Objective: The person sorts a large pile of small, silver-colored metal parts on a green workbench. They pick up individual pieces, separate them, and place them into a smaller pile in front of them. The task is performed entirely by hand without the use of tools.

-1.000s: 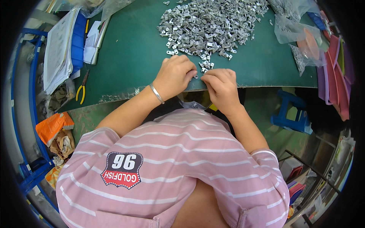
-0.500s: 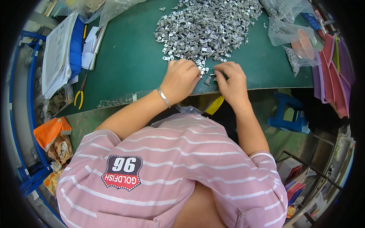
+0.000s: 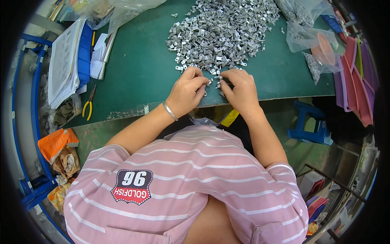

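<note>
A large heap of small silver metal brackets (image 3: 221, 34), many with a round hole, covers the far middle of the green table (image 3: 138, 65). Just on the near side of the heap, my left hand (image 3: 187, 90), with a silver bangle at the wrist, pinches a small metal bracket (image 3: 210, 81) between thumb and fingertips. Opposite it, my right hand (image 3: 242, 90) has its index finger and thumb closed around another small bracket (image 3: 218, 77). A few loose pieces lie between and partly under the hands; the fingers hide some of them.
Yellow-handled pliers (image 3: 88, 106) lie at the table's left edge, beside papers (image 3: 65, 61) and a blue bin (image 3: 84, 53). Plastic bags of metal parts (image 3: 313, 67) sit at the right, near pink and purple panels (image 3: 355, 81). A blue stool (image 3: 310, 124) stands below the table.
My left hand has shifted slightly left and now shows a bracket at its fingertips. My right hand has moved a little left, fingertips closing on a piece.
</note>
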Demonstrator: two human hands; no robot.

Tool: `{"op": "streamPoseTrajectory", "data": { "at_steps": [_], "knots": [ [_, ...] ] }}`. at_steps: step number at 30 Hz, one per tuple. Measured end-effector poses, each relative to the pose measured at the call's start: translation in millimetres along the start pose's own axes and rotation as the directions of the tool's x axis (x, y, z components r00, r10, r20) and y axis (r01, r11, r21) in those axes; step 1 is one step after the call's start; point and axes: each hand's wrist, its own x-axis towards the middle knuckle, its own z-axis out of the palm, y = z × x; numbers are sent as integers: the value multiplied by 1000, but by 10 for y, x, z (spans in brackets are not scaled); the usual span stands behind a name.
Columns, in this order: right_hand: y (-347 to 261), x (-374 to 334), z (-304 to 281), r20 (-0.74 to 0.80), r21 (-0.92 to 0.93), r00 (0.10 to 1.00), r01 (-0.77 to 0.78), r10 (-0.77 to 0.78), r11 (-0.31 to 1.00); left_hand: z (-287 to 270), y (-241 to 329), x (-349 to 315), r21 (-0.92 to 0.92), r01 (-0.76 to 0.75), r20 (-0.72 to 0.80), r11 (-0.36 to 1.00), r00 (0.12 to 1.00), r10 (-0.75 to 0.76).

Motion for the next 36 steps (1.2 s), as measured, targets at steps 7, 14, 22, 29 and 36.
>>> {"op": "streamPoseTrajectory", "data": {
  "at_steps": [7, 14, 22, 29, 36],
  "knots": [
    [-21, 4, 25, -75, 6, 997, -33, 33, 999, -26, -157, -17, 52, -36, 2, 998, 999, 36],
    [57, -90, -110, 55, 68, 990, 128, -132, 989, -107, -32, 110, 50, 3, 69, 999, 998, -7],
    [104, -41, -128, -73, 59, 991, 115, -110, 992, -16, -71, 214, 39, 110, 208, 993, 971, -116],
    [214, -261, -307, 50, 287, 997, -70, 58, 955, -307, 9, -25, 40, 160, 216, 986, 962, -165],
    [-152, -249, 114, 99, 289, 994, -61, 34, 955, -92, 56, -141, 10, 137, 256, 991, 957, -135]
  ]
}}
